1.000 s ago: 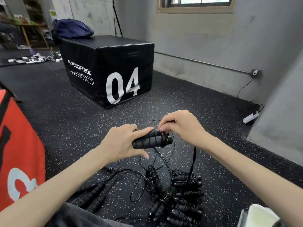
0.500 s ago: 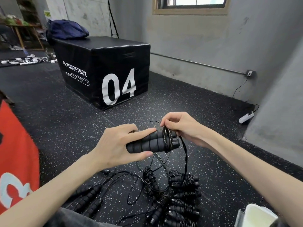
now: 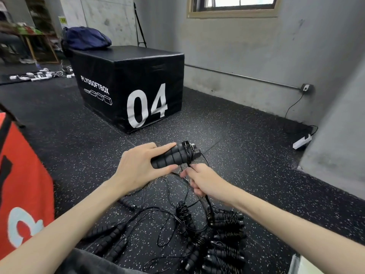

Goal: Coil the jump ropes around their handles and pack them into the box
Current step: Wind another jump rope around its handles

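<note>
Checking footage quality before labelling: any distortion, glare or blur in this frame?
Head view: wide-angle bending curves the wall pipe; the window is blown out white; the left hand, right hand and handles look sharp, with slight softness toward the frame edges.

Single head-worn wide-angle view, looking forward and down from above the forearms. Close on the left grip (image 3: 138,167) and right grip (image 3: 203,180), both just below frame centre. Floor (image 3: 246,151) spreading out beyond and beneath the grips, rope pile (image 3: 207,240) directly under them at the lower edge. Black box (image 3: 128,86) farther off, beyond the left grip; wall (image 3: 246,36) and window (image 3: 233,6) far beyond the right grip. Edges bowed by the lens.
</note>
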